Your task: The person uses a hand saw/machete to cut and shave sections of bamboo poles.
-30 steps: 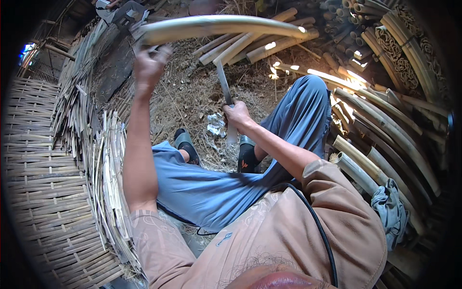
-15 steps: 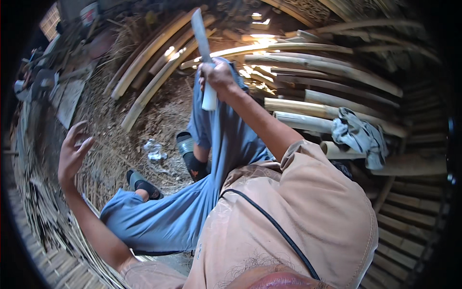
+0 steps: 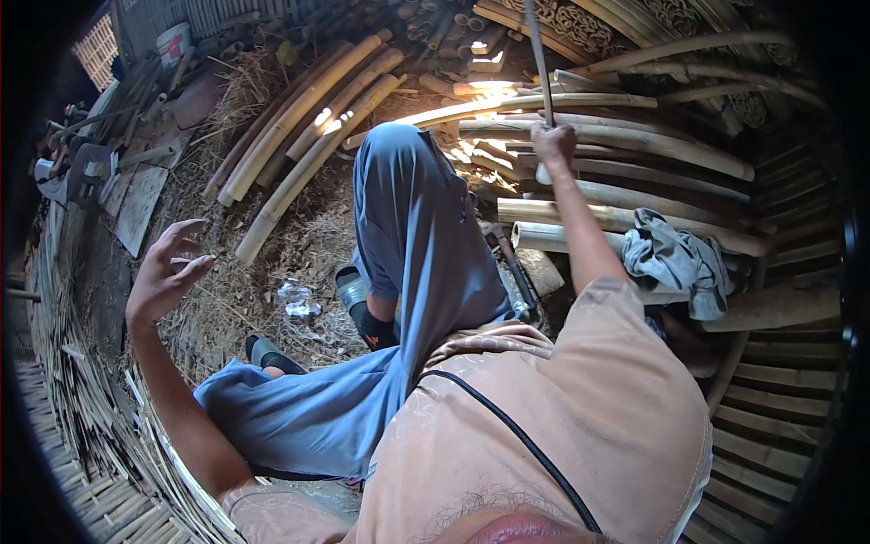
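My right hand (image 3: 555,145) is closed around the handle of a machete (image 3: 541,72), raised in front of the bamboo poles on the right. Its long blade points away from me and is seen nearly edge-on; a pale handle end shows below my fist. Over the straw-littered ground on the left, my left hand (image 3: 170,272) is lifted with its fingers apart and slightly curled. Nothing is in it. My bent knee (image 3: 399,163), in blue trousers, stands between the two hands.
Thick bamboo poles (image 3: 634,136) lie stacked at the right, with a grey cloth (image 3: 675,258) over them. A long-handled tool (image 3: 518,276) rests beside my thigh. More poles (image 3: 308,168) lie ahead left. Crumpled clear plastic (image 3: 297,297) sits near my feet; a white bucket (image 3: 172,43) stands far left.
My right hand has swung the machete to the right, from over my knee to over the poles, and the blade has turned edge-on. My left hand has shifted slightly right.
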Motion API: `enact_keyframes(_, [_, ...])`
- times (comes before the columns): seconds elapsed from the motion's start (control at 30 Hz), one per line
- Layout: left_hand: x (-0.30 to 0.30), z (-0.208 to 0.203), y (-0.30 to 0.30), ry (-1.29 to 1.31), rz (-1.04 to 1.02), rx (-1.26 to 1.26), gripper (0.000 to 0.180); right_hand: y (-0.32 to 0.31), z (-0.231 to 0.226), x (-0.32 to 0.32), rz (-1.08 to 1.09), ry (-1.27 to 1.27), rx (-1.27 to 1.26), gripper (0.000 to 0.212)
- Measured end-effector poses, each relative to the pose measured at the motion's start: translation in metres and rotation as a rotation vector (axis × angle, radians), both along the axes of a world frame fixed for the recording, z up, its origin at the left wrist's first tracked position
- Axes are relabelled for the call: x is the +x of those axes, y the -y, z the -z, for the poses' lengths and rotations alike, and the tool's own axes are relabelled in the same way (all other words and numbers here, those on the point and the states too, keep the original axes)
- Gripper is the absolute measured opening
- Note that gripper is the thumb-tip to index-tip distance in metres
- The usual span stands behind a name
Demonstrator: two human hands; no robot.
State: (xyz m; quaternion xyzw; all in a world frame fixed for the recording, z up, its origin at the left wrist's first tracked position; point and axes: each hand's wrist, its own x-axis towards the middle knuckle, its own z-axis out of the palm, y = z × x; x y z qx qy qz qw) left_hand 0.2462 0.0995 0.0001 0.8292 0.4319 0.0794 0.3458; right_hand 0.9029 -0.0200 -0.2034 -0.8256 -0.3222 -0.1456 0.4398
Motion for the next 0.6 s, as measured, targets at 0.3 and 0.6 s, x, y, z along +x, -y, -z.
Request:
enact_keyframes(0.3, [-0.027,0.002,0.003,0.043,-0.154,-0.017,0.055,-0.060,-0.008,0.092,-0.451,0.186,-0.735,0.067])
enact_keyframes(0.6, [-0.077,0.012,0.008,-0.049,-0.214,0.005,0.056,-0.076,-0.005,0.091,-0.537,0.368,-1.198,0.058])
